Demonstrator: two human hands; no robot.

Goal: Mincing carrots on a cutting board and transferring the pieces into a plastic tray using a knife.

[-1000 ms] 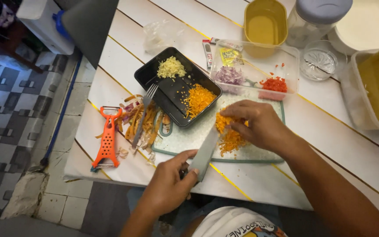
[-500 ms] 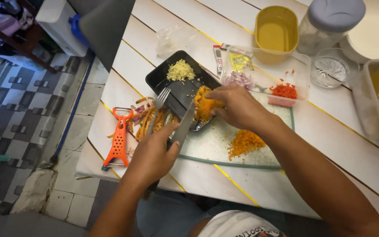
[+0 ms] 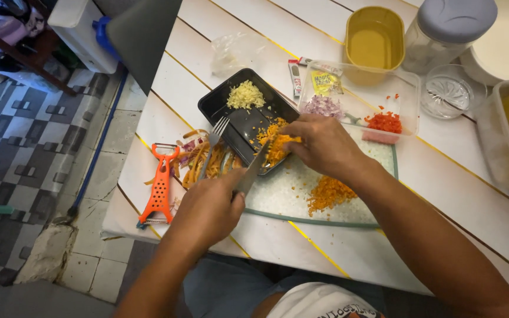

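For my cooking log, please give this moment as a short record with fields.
left hand: holds knife, blade at tray edge
right hand: on chopped carrot by the blade
black tray: holds minced garlic, fork
cutting board: carrot pile left
orange peeler: beside peels

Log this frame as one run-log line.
left hand: holds knife | right hand: on chopped carrot over black tray | cutting board: carrot remains

Both hands (image 3: pixel 266 176) push chopped carrot (image 3: pixel 277 146) off a knife (image 3: pixel 254 171) into a black tray (image 3: pixel 222 101).
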